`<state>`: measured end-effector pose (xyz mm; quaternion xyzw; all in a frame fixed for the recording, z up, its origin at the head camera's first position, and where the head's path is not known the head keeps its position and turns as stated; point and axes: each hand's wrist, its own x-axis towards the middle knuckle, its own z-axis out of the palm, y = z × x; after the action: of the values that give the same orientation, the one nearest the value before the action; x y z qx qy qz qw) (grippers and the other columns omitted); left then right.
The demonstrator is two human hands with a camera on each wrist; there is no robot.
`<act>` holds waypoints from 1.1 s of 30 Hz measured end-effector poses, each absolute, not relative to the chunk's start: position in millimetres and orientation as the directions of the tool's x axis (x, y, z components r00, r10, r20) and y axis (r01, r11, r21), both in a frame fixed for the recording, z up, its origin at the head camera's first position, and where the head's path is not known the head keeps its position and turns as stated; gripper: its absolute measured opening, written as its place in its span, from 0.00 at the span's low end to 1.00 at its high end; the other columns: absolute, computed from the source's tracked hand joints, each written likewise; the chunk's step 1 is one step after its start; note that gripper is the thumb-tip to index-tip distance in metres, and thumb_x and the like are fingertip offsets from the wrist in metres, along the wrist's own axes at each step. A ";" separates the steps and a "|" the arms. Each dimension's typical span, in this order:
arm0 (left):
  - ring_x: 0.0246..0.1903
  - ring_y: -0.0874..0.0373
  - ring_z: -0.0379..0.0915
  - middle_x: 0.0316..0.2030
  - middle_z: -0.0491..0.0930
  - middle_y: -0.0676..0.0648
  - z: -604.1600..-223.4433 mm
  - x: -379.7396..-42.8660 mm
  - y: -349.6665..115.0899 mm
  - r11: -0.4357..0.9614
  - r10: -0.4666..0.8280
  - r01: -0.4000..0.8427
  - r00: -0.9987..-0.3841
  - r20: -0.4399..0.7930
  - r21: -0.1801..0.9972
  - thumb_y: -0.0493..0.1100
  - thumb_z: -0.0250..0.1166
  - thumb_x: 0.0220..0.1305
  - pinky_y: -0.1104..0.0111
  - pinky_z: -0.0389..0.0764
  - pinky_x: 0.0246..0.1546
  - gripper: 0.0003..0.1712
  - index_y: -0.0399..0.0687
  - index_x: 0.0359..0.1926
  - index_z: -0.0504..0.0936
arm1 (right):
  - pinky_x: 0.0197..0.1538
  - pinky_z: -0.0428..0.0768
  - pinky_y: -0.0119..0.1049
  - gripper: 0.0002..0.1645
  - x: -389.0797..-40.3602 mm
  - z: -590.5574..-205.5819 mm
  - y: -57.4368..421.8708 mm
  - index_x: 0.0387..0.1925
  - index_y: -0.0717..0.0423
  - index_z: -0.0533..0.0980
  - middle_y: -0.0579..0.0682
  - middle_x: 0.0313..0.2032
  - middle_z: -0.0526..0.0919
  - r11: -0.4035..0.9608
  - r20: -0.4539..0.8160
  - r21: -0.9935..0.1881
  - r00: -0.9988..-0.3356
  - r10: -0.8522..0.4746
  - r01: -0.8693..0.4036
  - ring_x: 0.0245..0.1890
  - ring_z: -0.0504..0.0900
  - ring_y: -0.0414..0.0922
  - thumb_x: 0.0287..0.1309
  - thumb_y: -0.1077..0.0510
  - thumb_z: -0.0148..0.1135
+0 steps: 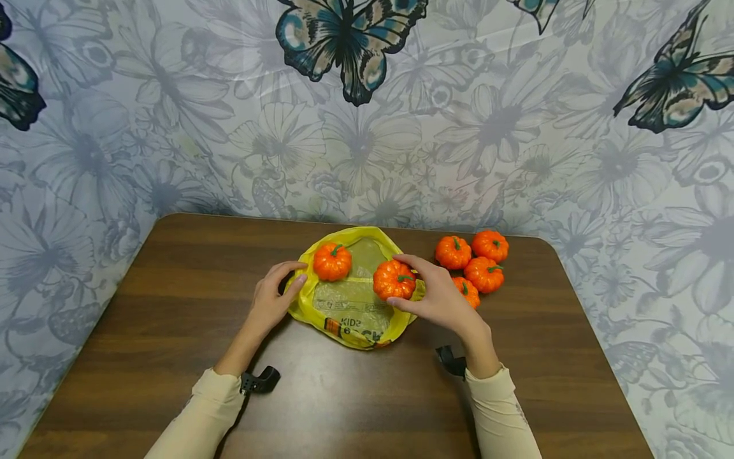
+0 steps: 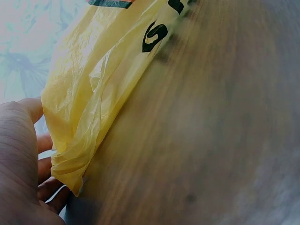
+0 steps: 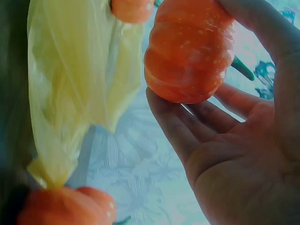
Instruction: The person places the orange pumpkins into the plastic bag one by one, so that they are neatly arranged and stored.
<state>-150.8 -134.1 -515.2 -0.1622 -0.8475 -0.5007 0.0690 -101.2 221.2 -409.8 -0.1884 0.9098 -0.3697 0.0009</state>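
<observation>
A yellow plastic bag [image 1: 355, 306] lies with its mouth spread wide on the table. At its left edge my left hand [image 1: 274, 296] holds the rim, thumb on the near side; in the left wrist view, the fingers [image 2: 44, 166] curl behind the yellow film. One small orange pumpkin [image 1: 332, 261] with a green stem sits within the bag's left part. Over the bag's right part, my right hand [image 1: 438, 296] grips a second pumpkin [image 1: 394, 280] between thumb and fingers. The right wrist view shows this pumpkin [image 3: 190, 51] raised beside the bag, its stem toward the palm.
To the right of the bag, several more orange pumpkins [image 1: 485, 275] are clustered on the brown wooden table [image 1: 189, 274]. A wall with a butterfly and flower pattern [image 1: 367, 146] rises behind the table's far edge. Black straps with wrist cameras [image 1: 260, 380] are worn on both wrists.
</observation>
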 end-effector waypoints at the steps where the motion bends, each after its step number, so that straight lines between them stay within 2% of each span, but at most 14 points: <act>1: 0.66 0.43 0.75 0.62 0.82 0.41 -515.3 -151.0 -134.4 0.448 0.204 0.345 -0.938 0.281 0.825 0.47 0.66 0.76 0.44 0.71 0.69 0.17 0.47 0.60 0.85 | 0.62 0.83 0.50 0.49 -101.8 -410.6 217.9 0.73 0.53 0.71 0.49 0.67 0.80 0.658 0.130 -0.672 -0.929 -0.348 -0.340 0.60 0.84 0.48 0.55 0.43 0.81; 13: 0.66 0.44 0.75 0.61 0.82 0.42 -515.3 -157.3 -136.3 0.437 0.208 0.355 -0.934 0.290 0.827 0.46 0.67 0.75 0.46 0.71 0.69 0.17 0.47 0.60 0.85 | 0.63 0.83 0.47 0.47 -111.0 -415.2 186.1 0.73 0.46 0.71 0.45 0.63 0.82 0.658 0.101 -0.667 -0.918 -0.385 -0.349 0.58 0.84 0.44 0.55 0.40 0.80; 19: 0.66 0.45 0.75 0.61 0.82 0.42 -516.9 -160.9 -137.9 0.432 0.212 0.355 -0.934 0.289 0.829 0.47 0.67 0.75 0.46 0.71 0.69 0.17 0.48 0.60 0.85 | 0.61 0.84 0.52 0.47 -114.3 -411.7 175.2 0.73 0.44 0.72 0.45 0.63 0.82 0.662 0.106 -0.667 -0.923 -0.371 -0.343 0.57 0.85 0.46 0.55 0.39 0.80; 22: 0.66 0.46 0.75 0.61 0.82 0.43 -517.1 -162.5 -138.0 0.437 0.211 0.350 -0.935 0.284 0.828 0.47 0.67 0.75 0.47 0.71 0.69 0.17 0.49 0.60 0.85 | 0.61 0.84 0.52 0.47 -116.6 -410.6 170.6 0.73 0.46 0.71 0.46 0.64 0.81 0.655 0.108 -0.673 -0.922 -0.372 -0.343 0.58 0.84 0.46 0.56 0.39 0.80; 29: 0.65 0.46 0.75 0.61 0.82 0.43 -515.7 -164.2 -137.9 0.436 0.213 0.353 -0.934 0.286 0.828 0.47 0.68 0.75 0.48 0.71 0.69 0.17 0.48 0.60 0.85 | 0.65 0.81 0.48 0.49 -120.2 -413.2 154.9 0.71 0.57 0.71 0.50 0.65 0.80 0.656 0.091 -0.662 -0.907 -0.411 -0.364 0.61 0.82 0.47 0.55 0.41 0.81; 33: 0.65 0.45 0.75 0.61 0.82 0.42 -514.6 -164.6 -138.1 0.430 0.217 0.357 -0.932 0.288 0.829 0.46 0.68 0.74 0.47 0.71 0.68 0.17 0.47 0.60 0.85 | 0.65 0.81 0.48 0.49 -120.4 -416.6 145.9 0.70 0.59 0.72 0.52 0.64 0.81 0.662 0.071 -0.664 -0.911 -0.407 -0.348 0.61 0.82 0.49 0.54 0.42 0.81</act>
<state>-164.6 -138.1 -514.6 -0.1704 -0.8429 -0.5057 0.0689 -120.4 145.9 -416.6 -0.2072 0.9106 -0.3553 0.0417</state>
